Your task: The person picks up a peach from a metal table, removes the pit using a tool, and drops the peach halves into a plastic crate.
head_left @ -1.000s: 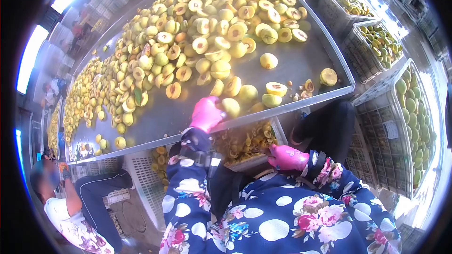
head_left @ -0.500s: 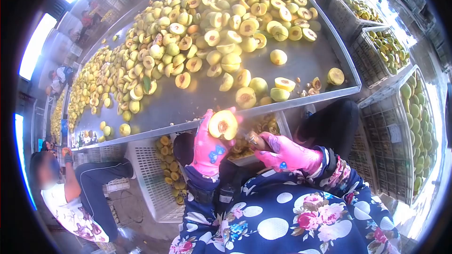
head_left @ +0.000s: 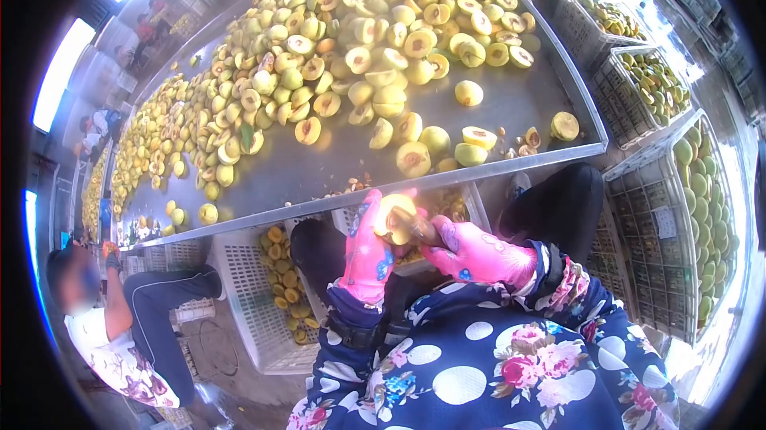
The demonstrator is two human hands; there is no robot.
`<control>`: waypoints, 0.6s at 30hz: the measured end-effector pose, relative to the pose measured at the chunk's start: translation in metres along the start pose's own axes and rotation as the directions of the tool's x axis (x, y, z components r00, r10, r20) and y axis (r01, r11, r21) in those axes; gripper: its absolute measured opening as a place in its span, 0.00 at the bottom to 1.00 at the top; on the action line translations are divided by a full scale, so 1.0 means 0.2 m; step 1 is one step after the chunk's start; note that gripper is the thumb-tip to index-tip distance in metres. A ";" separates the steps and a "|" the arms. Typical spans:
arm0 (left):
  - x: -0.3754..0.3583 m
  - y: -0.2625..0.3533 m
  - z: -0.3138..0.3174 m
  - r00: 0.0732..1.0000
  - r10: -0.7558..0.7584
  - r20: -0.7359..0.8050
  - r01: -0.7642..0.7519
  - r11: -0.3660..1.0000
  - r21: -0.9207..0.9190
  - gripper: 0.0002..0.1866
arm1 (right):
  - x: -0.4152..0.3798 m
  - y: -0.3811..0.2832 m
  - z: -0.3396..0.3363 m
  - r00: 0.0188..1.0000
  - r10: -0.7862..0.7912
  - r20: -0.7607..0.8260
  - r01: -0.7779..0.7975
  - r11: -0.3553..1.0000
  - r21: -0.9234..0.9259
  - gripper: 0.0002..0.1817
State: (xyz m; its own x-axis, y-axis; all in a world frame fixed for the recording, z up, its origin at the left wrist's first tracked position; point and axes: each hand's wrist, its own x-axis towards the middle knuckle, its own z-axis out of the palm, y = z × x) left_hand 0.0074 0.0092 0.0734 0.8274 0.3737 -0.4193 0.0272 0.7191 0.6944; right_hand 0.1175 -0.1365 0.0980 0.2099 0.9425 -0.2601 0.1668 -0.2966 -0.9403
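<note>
In a pink patterned glove, my left hand [head_left: 368, 253] is closed around a yellow peach half [head_left: 389, 221] with its cut face turned up. My right hand [head_left: 483, 256], gloved the same way, grips a small wooden-handled pitting tool [head_left: 426, 230]. The tool's end meets the cut face of the peach half; blur and the fruit hide its tip. Both hands are just in front of the near edge of a metal table [head_left: 319, 179]. Cut peach halves [head_left: 412, 159] lie on the table just beyond my hands.
A large heap of peach halves [head_left: 303, 71] covers much of the table. Below its edge stands a white crate [head_left: 247, 294] holding fruit. Crates full of peaches [head_left: 658, 222] are stacked at the right. Another person [head_left: 120, 326] sits at the left.
My right hand has moved left and brought the tool onto the peach half. My left hand has shifted slightly right and tilted the fruit.
</note>
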 end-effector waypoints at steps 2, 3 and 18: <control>0.01 -0.01 0.00 1.000 0.014 -0.012 -0.014 1.000 0.004 0.27 | 0.01 0.03 0.01 1.000 -0.009 -0.005 0.009 0.999 -0.035 0.16; 0.02 -0.02 0.00 1.000 0.013 -0.020 -0.013 1.000 -0.012 0.26 | 0.03 0.07 0.02 0.998 -0.056 -0.018 0.055 0.997 -0.054 0.15; 0.12 -0.01 -0.15 0.996 -0.092 0.007 0.088 0.970 0.228 0.18 | 0.13 0.24 0.00 0.983 -0.068 0.172 0.107 0.966 -0.234 0.17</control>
State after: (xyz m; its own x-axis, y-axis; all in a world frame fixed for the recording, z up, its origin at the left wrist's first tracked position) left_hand 0.0103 0.0339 0.0444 0.8253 0.3019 -0.4772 0.2269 0.5965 0.7699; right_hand 0.1313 -0.1261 0.0463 0.0298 0.9729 -0.2295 0.4091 -0.2213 -0.8853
